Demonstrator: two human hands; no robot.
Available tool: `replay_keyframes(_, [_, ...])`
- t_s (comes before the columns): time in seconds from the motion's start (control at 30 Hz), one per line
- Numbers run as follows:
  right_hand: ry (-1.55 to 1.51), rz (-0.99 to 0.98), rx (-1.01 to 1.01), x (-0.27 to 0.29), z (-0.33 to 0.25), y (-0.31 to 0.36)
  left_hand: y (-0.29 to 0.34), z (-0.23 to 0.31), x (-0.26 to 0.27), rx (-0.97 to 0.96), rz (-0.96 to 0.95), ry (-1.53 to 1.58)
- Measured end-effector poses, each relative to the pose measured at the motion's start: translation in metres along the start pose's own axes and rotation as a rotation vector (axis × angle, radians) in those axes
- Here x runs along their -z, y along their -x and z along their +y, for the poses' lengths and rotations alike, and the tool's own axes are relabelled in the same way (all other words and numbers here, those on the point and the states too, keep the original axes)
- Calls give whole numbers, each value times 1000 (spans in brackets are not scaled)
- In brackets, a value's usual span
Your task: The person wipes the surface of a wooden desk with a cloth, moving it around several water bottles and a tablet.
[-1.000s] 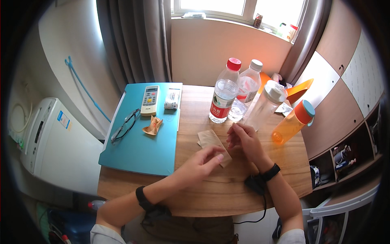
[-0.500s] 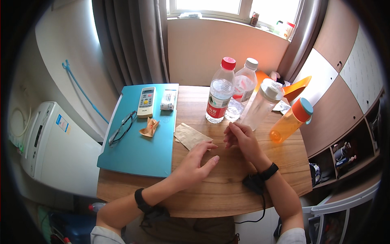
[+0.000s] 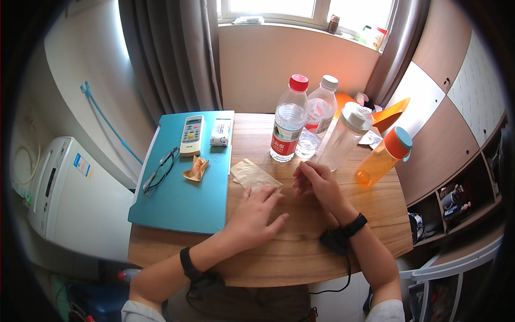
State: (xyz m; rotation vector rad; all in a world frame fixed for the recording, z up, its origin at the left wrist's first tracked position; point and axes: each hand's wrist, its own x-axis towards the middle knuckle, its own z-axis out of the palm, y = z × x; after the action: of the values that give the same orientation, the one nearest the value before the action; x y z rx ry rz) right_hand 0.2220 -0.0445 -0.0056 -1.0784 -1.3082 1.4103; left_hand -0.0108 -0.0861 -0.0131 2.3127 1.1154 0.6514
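On the tabletop [image 3: 300, 255], tan paper [image 3: 256, 174] lies flat, not lifted; left hand [image 3: 255, 216] spread at its near edge, right hand [image 3: 321, 187] half-curled, can't tell if gripping

Open room along the near table edge [image 3: 284, 273], red-capped bottle [image 3: 288, 129] and clear tumbler [image 3: 343, 142] blocking beyond the right hand [image 3: 317, 185]

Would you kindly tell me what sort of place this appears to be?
Probably a room in a home: grey curtains frame the window, a large white appliance stands at the left, and cabinets line the right.
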Motion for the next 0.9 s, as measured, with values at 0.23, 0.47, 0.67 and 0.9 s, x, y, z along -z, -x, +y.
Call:
replay_keyframes(0.23, [34,-148,4,-3,0,3,0,-1,5,-213,-177,44])
replay_keyframes(0.47, [57,-165,13,-2,-4,5,2,6,12,-122,-81,-187])
replay_keyframes(0.67, [45,-176,10,1,0,1,3,0,12,-17,18,-333])
replay_keyframes(0.9, [57,-147,-7,-3,-5,4,-2,4,19,-260,-118,-159])
